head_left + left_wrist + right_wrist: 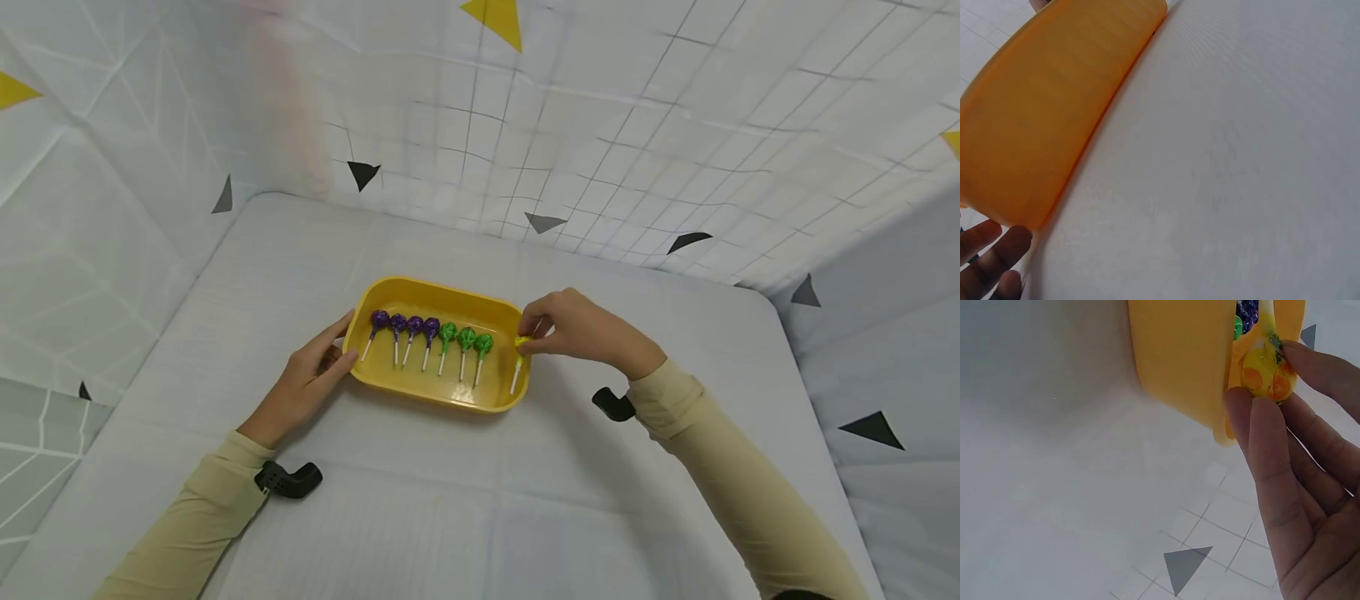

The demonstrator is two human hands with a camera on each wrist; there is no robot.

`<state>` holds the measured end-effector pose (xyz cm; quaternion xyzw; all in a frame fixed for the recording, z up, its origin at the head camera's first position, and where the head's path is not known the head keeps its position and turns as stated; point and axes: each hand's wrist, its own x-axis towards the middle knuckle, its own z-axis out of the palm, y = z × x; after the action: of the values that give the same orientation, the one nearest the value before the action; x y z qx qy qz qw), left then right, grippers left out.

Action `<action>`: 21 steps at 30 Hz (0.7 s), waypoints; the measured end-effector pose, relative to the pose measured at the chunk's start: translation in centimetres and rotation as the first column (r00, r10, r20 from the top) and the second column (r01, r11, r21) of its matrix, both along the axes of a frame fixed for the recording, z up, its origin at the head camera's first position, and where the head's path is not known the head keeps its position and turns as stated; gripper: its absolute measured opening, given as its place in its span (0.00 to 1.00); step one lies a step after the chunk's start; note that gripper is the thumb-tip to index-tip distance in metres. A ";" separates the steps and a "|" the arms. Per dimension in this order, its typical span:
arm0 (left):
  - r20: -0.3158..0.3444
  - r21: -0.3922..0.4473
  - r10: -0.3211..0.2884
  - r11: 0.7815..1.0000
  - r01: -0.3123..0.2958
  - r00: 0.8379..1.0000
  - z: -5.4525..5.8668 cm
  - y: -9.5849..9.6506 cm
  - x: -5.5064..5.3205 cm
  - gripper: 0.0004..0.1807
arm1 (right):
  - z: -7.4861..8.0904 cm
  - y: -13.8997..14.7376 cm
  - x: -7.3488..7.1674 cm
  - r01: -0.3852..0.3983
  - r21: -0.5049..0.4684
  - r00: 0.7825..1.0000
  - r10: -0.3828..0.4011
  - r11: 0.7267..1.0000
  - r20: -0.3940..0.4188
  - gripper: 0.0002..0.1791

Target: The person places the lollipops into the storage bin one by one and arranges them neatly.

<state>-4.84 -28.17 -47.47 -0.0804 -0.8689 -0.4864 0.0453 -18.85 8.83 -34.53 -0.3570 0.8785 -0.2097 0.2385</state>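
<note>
My right hand [581,329] pinches a yellow lollipop [517,364] by its wrapped head over the right end of a yellow plastic tray [435,400]. The lollipop's white stick points toward the tray's near side. In the right wrist view, thumb and fingertips hold the yellow-orange candy [1266,375] beside the tray rim. My left hand [303,379] holds the tray's left end, its thumb near the front corner. Inside, several purple lollipops [415,325] and three green lollipops [466,337] lie in a row, heads to the back and sticks to the front.
The tray stands on a white-covered table [465,500]. White sheets with grid lines and black, grey and yellow triangles rise behind and at the sides. A black wrist device [288,481] sits on the left sleeve, another [613,404] at the right cuff.
</note>
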 end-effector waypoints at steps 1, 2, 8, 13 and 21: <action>0.001 0.000 0.001 1.000 -0.001 1.000 0.0 0.0 0.0 0.33 | 0.0 -0.2 0.0 -0.003 0.001 1.000 0.003 1.000 0.003 0.04; 0.003 0.000 0.001 1.000 -0.001 1.000 0.0 0.0 0.0 0.33 | 0.1 -0.3 -0.1 -0.010 0.000 1.000 0.010 1.000 0.004 0.05; -0.002 -0.010 0.002 1.000 -0.002 1.000 -0.2 0.0 -0.1 0.33 | -0.2 -1.1 -0.3 -0.039 0.023 0.999 0.039 0.999 0.017 0.06; 0.002 -0.010 0.003 1.000 -0.003 1.000 -0.3 -0.1 -0.1 0.33 | -0.3 -1.8 -0.4 -0.044 0.066 0.999 0.044 0.997 0.009 0.07; 0.003 -0.010 0.006 1.000 -0.006 1.000 -0.4 -0.1 -0.1 0.33 | -0.7 -2.8 -0.7 -0.049 0.098 0.999 0.051 0.994 -0.013 0.07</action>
<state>-4.96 -28.24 -47.88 -0.0771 -0.8715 -0.4822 0.0449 -19.57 5.99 -35.21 -0.3685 0.8802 -0.1578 0.2541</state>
